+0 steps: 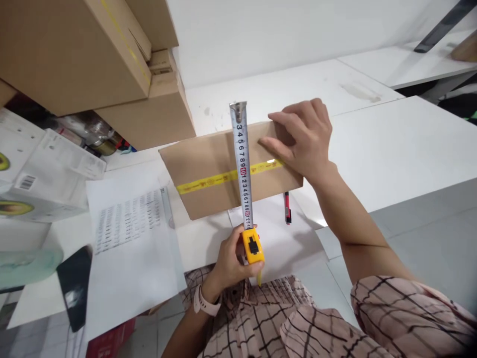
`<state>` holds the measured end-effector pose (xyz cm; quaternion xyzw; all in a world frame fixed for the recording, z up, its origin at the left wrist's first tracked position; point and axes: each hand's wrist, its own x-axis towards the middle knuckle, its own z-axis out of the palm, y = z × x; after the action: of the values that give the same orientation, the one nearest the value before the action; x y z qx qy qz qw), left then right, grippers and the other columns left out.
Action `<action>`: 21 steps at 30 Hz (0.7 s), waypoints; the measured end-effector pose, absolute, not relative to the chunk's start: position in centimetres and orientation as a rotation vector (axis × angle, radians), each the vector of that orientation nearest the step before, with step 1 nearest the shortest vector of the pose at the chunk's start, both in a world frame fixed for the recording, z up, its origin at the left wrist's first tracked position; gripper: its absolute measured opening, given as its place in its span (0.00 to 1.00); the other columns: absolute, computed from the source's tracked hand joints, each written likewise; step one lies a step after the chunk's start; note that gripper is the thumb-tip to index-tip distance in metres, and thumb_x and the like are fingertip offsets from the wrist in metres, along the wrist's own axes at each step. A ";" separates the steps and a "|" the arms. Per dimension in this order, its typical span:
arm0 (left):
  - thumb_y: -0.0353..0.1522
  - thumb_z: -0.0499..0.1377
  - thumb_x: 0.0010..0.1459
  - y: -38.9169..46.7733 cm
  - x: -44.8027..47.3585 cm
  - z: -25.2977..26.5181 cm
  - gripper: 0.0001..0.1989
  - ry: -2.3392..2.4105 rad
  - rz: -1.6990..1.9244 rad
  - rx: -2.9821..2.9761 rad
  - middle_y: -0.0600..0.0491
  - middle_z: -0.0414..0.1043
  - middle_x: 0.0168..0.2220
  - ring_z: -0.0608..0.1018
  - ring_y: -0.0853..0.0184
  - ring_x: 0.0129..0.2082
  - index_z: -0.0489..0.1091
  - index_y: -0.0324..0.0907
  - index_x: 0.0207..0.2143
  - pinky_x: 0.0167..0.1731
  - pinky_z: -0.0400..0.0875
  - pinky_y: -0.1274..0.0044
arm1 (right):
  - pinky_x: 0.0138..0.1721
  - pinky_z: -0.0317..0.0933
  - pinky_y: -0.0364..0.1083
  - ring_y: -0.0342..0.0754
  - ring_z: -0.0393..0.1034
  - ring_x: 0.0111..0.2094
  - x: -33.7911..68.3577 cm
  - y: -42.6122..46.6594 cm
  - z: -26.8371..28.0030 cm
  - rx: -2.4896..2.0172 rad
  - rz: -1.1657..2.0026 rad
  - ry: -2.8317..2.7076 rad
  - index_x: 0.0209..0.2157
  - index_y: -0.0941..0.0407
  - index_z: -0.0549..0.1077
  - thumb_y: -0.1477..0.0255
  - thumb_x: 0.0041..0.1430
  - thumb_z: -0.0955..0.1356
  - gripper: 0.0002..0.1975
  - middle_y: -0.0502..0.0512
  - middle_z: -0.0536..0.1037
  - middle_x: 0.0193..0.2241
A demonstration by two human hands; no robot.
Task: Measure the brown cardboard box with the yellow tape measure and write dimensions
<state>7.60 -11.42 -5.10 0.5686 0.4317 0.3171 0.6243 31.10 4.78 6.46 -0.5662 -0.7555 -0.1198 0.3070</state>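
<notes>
Box (203, 164): right hand (306, 136), fingers clamped on edge, likely steadies it; in front, left hand (230, 259) clamps tape measure (254, 247).

Curled left hand (230, 257), bent right hand (310, 133)

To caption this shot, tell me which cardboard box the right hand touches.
The box crossed by the tape measure; the other boxes stand stacked at left, untouched.
</notes>
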 end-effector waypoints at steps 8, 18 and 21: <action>0.33 0.70 0.47 -11.3 7.3 -5.6 0.35 0.964 0.733 1.249 0.47 0.75 0.49 0.78 0.58 0.47 0.65 0.45 0.58 0.43 0.76 0.73 | 0.55 0.57 0.66 0.69 0.62 0.59 30.9 4.3 0.2 -1.616 -0.074 -2.057 0.56 0.48 0.73 0.48 0.67 0.59 0.26 0.64 0.73 0.55; 0.34 0.71 0.44 -11.7 7.7 -5.3 0.38 1.115 0.606 1.526 0.50 0.76 0.41 0.77 0.63 0.34 0.64 0.43 0.58 0.36 0.76 0.72 | 0.38 0.71 0.53 0.51 0.73 0.35 29.0 1.8 6.7 -1.057 0.613 -1.591 0.33 0.50 0.75 0.44 0.67 0.59 0.27 0.54 0.77 0.33; 0.35 0.71 0.43 -11.7 7.7 -5.4 0.37 1.117 0.631 1.553 0.51 0.76 0.41 0.77 0.62 0.34 0.66 0.44 0.57 0.38 0.76 0.71 | 0.28 0.68 0.49 0.46 0.69 0.27 28.6 0.1 7.0 -0.976 0.706 -1.548 0.30 0.50 0.74 0.47 0.65 0.64 0.22 0.50 0.72 0.25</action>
<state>7.69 -11.72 -5.36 0.6518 0.4689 0.2648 0.5340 28.64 0.13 7.04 -0.4135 -0.6559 0.2989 0.5563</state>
